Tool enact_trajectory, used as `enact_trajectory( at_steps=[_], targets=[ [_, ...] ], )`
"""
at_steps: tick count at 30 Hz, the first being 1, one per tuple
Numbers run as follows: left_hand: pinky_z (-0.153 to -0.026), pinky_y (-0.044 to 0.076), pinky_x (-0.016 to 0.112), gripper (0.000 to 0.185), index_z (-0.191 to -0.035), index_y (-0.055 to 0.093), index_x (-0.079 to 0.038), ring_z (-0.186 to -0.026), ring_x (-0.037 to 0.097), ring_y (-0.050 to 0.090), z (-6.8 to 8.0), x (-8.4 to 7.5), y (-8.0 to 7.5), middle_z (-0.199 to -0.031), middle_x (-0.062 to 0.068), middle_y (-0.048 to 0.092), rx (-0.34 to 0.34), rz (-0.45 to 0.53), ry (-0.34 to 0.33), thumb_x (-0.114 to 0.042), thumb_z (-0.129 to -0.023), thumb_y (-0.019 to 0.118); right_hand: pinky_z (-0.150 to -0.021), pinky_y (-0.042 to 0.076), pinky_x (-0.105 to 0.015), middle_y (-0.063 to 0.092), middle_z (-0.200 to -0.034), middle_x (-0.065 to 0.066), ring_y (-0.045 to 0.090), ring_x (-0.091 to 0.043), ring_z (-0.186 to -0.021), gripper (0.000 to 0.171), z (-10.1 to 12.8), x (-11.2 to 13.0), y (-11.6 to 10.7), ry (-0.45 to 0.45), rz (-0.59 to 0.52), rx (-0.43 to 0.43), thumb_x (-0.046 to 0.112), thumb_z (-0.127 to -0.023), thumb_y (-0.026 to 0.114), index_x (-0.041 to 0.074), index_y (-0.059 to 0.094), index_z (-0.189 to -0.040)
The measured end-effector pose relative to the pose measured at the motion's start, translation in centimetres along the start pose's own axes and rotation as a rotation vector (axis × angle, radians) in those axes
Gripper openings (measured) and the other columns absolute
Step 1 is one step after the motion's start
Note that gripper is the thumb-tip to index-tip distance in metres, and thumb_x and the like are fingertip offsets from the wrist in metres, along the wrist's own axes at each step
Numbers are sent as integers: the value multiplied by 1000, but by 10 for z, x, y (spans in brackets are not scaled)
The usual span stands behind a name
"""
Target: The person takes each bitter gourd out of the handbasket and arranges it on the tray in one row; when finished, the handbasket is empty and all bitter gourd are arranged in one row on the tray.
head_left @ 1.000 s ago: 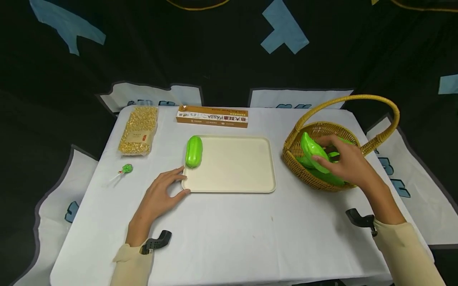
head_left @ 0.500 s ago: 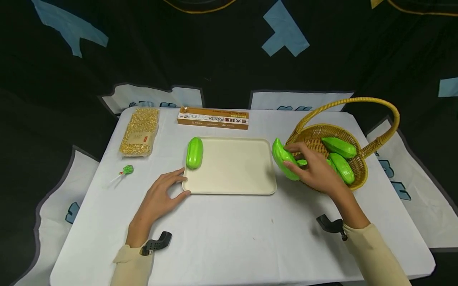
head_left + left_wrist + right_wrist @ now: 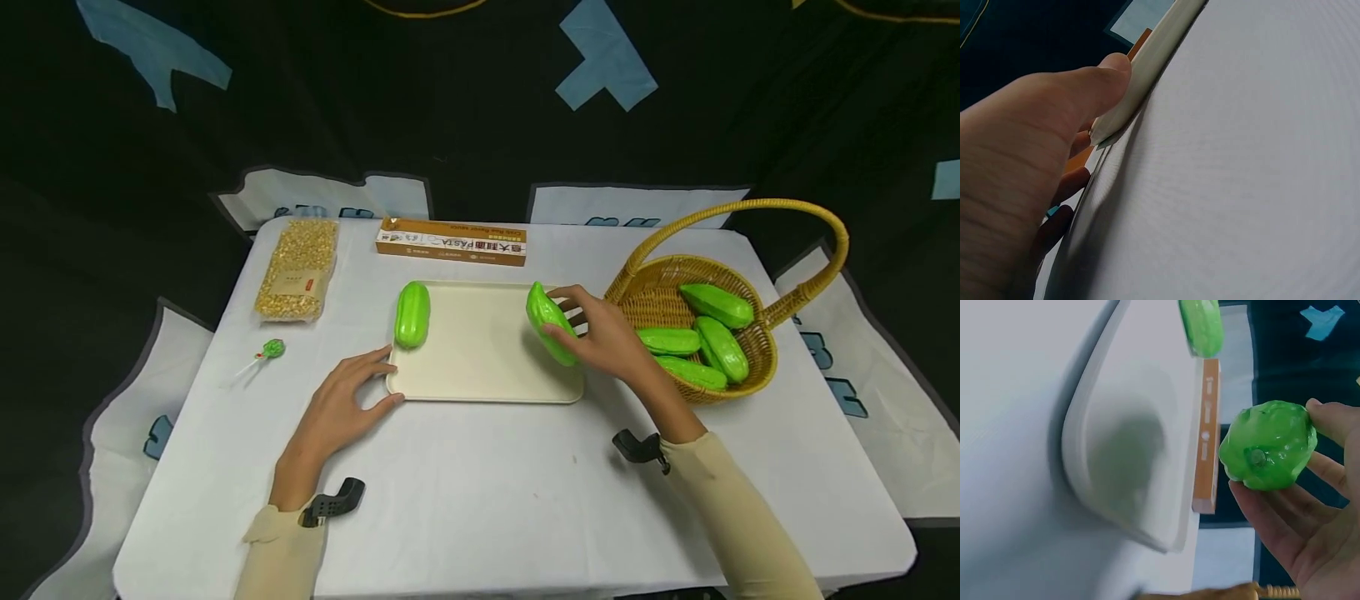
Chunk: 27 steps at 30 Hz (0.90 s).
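Head view: green gourd (image 3: 550, 322) gripped by right hand (image 3: 609, 342) above tray (image 3: 480, 367) right edge; tray corner touched by relaxed left hand (image 3: 341, 406). Basket (image 3: 660, 305), pasta box (image 3: 451, 242), corn bag (image 3: 297, 270) placed around on surface (image 3: 480, 492).

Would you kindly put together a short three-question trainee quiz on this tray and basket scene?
1. True or false: the right hand holds a green gourd above the tray.
2. How many green gourds lie in the basket?
3. The left hand touches: A) the pasta box B) the tray's near left corner C) the lollipop

Key: 1 true; 2 four; 3 B.
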State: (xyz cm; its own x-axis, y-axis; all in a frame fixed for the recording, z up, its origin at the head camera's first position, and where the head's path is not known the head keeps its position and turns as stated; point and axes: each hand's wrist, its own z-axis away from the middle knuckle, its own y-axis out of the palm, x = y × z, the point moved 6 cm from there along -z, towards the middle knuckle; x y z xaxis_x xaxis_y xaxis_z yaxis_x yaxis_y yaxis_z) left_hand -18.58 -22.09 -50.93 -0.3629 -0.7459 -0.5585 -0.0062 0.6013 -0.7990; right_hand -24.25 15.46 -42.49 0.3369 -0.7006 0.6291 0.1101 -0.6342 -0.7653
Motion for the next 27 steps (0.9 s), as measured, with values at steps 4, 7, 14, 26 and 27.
enact_trajectory(
  at_steps=[4, 7, 14, 26, 27],
  targets=[
    [-114, 38, 48, 46, -124, 69, -20, -138, 23, 47, -2, 0, -1, -154, -6, 49, -5, 2, 6, -41, -85, 82, -77, 62, -44, 69, -122, -14, 73, -29, -96, 57, -14, 1, 8, 10, -8, 1, 44, -93, 71, 19, 52, -141],
    [-113, 38, 49, 46, -123, 69, -20, -137, 25, 47, -1, 0, 0, -153, -4, 50, -5, 0, 12, -41, -85, 82, -79, 62, -44, 69, -121, -14, 72, -29, -97, 59, -22, 1, 15, 25, -28, 11, 46, -94, 70, 18, 50, -142],
    [-115, 37, 48, 45, -123, 69, -20, -138, 24, 46, 0, -1, 0, -153, -5, 50, 5, 5, 7, -42, -86, 81, -79, 62, -42, 69, -117, -15, 72, -27, -95, 61, -35, 4, 32, 32, -59, 37, 45, -94, 70, 14, 48, -142],
    [-116, 36, 47, 45, -123, 69, -19, -139, 24, 46, 0, -1, -1, -153, -3, 50, -8, 15, 18, -40, -85, 82, -74, 60, -38, 70, -119, -13, 73, -21, -88, 57, -57, 19, 55, 34, -16, 45, 45, -94, 69, 15, 50, -139],
    [-116, 37, 47, 45, -123, 69, -20, -139, 24, 46, 0, -1, 0, -153, -3, 50, -7, 15, 17, -40, -85, 82, -74, 60, -37, 70, -119, -13, 73, -21, -88, 56, -58, 20, 57, 36, -24, 48, 45, -94, 69, 15, 51, -139]
  ],
)
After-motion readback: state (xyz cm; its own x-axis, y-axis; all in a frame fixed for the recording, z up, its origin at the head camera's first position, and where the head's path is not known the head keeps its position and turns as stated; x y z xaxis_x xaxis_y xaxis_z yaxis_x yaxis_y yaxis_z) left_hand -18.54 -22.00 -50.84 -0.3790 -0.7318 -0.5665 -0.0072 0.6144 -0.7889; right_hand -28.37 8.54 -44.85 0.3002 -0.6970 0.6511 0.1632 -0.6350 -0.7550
